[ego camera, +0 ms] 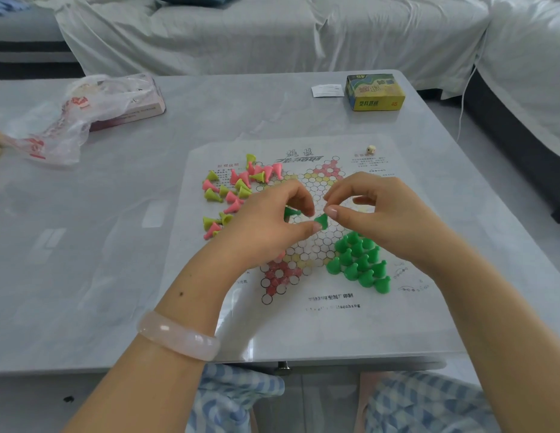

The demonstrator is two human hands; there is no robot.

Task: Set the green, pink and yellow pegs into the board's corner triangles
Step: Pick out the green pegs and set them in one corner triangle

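A person sits at a pale grey table (85,245), seen from above, with both bare hands raised over a paper game board (303,323) that lies flat near the table's front edge. The board is printed with a star of circles whose corner triangles are tinted pink and yellow.

The left hand (266,226), with a pale pink bangle (178,335) on its wrist, has its fingers curled around a green peg (292,211) tucked in the palm. A second green peg (322,220) sits between the two hands: the left thumb touches it from below and the right thumb from above. The right hand (385,214) has its fingers bent in a pinch; its grip on this peg looks shared with the left hand.

In the board's front right corner triangle, a cluster of green pegs (360,264) stands upright, packed close together. Toward the board's far left corner, a loose heap of pink and yellow pegs (235,192) lies tipped over on their sides, mixed together. The pink triangle at the front left of the star shows bare circles.

A small pale die (371,149) rests near the board's far right corner. At the table's far right stands a yellow and green box (375,92) with a white slip of paper (327,90) beside it. At the far left lies a crumpled plastic bag (69,120) over a flat pink box (138,110).
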